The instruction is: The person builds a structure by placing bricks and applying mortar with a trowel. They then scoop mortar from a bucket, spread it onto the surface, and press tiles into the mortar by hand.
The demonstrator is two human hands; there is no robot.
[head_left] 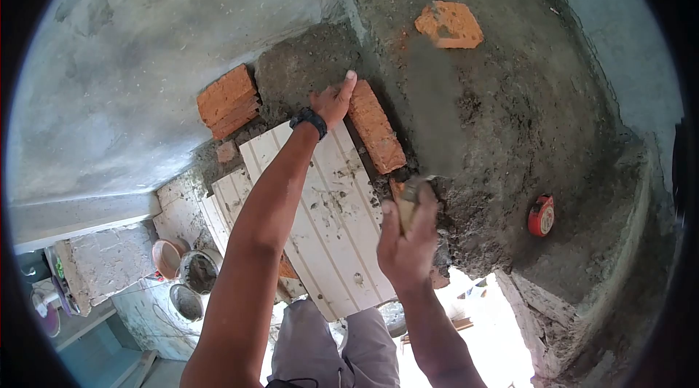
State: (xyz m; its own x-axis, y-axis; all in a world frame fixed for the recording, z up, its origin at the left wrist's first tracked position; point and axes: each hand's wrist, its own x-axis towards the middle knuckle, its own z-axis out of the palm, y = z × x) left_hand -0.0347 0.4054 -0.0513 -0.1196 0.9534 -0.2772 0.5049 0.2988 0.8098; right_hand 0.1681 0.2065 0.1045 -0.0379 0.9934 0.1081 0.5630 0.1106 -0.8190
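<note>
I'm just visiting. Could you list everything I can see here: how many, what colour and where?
Bricks: at least three, orange, centre, top and left
Ribbed panels: at least two, cream, spattered, centre
Hand tool: one, tan, lower centre, blurred
Tape measure: one, red, right
Rough surface: one, grey, centre to right
Walls: at least two, greyish, left and right
Containers: three, one reddish, two greyish, lower left
Trousers: one pair, grey, bottom
Wristband: one, black, on a wrist
Left hand: one, bare, by the centre brick's upper end
Right hand: one, bare, gripping the tool
</note>
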